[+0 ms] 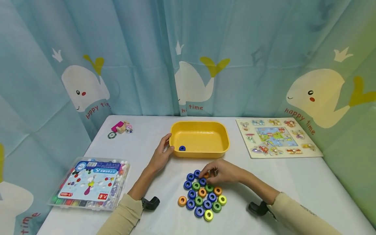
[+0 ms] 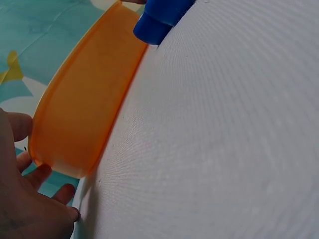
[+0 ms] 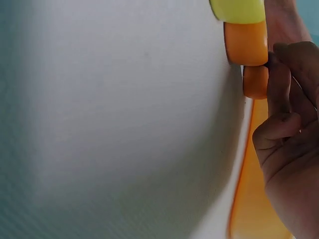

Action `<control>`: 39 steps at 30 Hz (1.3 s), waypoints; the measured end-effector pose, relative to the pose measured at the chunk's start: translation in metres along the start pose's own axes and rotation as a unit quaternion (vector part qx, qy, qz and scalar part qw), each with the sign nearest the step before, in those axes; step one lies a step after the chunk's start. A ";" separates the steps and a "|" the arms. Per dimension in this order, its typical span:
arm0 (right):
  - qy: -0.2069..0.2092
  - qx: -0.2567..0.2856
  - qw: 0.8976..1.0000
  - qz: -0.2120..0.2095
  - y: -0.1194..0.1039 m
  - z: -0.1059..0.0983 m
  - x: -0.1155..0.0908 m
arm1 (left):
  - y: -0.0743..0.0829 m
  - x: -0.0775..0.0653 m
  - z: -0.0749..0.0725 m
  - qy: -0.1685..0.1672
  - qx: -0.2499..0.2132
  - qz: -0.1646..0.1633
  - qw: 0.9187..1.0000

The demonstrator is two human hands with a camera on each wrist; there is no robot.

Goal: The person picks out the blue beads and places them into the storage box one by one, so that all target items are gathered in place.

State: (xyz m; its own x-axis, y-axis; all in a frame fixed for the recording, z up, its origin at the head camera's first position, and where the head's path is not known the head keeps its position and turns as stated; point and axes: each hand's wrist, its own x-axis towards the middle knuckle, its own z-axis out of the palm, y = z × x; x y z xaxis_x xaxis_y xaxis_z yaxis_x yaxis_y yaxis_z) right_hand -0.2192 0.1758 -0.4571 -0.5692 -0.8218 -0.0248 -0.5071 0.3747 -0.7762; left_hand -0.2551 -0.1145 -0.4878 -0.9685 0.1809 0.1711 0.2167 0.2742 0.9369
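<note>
A yellow plastic tray stands at the middle of the table with one blue ring inside. My left hand holds its left end, thumb at the near corner and fingers along the side. The left wrist view shows those fingers around the end of the tray. In front of it lie several blue, green, orange and yellow rings. At the far edge of this group, my right hand reaches down with bent thumb and forefinger, beside an orange ring and a blue ring. Whether it pinches one is unclear.
A clear box of molecule-model pieces lies at the left. Small toys sit at the back left. A wooden picture puzzle board lies at the back right. A whale-print curtain hangs behind the white table.
</note>
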 end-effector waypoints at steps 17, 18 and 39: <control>-0.068 -0.033 0.997 -0.001 -0.005 -0.005 0.004 | 0.036 -0.011 -0.005 -0.025 -0.010 0.012 1.000; -0.070 -0.034 0.997 0.000 -0.005 -0.006 0.004 | 0.035 -0.011 -0.005 -0.025 -0.012 0.013 1.000; -0.084 -0.048 0.995 -0.028 0.001 -0.003 0.005 | 0.025 -0.007 -0.005 -0.025 -0.002 0.011 1.000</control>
State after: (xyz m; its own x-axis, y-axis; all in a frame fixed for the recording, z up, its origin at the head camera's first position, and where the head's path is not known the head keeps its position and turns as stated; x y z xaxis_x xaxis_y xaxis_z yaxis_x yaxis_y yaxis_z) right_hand -0.2245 0.1735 -0.4558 -0.4266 -0.8994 -0.0949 -0.5992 0.3597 -0.7152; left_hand -0.2437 -0.1136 -0.4639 -0.9559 0.2343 0.1768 0.2379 0.2659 0.9342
